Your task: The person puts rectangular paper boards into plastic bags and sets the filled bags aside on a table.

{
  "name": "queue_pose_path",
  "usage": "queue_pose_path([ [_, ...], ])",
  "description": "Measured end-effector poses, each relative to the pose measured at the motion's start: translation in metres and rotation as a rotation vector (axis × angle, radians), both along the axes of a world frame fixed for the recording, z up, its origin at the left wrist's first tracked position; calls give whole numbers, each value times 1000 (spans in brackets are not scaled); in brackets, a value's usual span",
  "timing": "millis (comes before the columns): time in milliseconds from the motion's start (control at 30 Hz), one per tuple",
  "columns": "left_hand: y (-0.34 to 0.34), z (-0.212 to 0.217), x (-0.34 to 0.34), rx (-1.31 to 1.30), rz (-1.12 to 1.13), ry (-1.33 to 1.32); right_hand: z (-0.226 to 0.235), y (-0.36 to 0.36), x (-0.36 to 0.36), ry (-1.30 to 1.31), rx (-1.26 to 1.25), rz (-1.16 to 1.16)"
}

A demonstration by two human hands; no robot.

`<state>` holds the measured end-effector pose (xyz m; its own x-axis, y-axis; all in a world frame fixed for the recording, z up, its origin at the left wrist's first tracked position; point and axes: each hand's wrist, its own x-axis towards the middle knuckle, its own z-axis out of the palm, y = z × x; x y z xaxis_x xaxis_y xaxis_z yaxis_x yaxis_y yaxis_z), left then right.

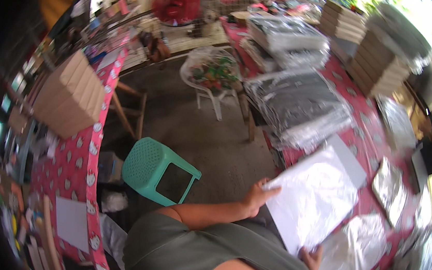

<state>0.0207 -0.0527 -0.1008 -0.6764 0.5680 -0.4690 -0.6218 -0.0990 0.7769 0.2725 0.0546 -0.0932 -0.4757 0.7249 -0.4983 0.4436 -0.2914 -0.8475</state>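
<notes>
A flat white sheet (306,196) with a shiny clear plastic film over it is tilted in front of me, at the near edge of the right-hand table. My left hand (259,197) is closed on its left edge, thumb on top. At its lower corner my right hand (312,260) is closed too, its fingers partly hidden. A plain grey-white sheet (347,160) shows from under its far edge. Beside my right hand lies a crumpled clear plastic bag (355,252). Beyond the sheet is a stack of dark flat pieces in clear plastic (302,104).
A pink patterned cloth (75,165) covers the left table, which bears a stack of brown cartons (71,95). More cartons (379,65) stand at the far right. On the floor a green plastic stool (158,168) lies tipped over; a white chair (212,72) holds colourful items. A person sits at the right.
</notes>
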Motion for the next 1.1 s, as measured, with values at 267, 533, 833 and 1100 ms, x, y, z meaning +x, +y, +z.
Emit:
queue_pose_path([
  [267, 44, 37, -18, 282, 185, -37, 29, -14, -55, 571, 231, -216],
  [533, 114, 41, -186, 276, 296, 197, 51, -5, -83, 398, 306, 396],
  [833, 130, -17, -375, -74, 390, 370, -17, 45, 74, -414, 822, -179],
  [1100, 157, 50, -243, -314, 568, 943, -44, 73, 127, -373, 956, -455],
])
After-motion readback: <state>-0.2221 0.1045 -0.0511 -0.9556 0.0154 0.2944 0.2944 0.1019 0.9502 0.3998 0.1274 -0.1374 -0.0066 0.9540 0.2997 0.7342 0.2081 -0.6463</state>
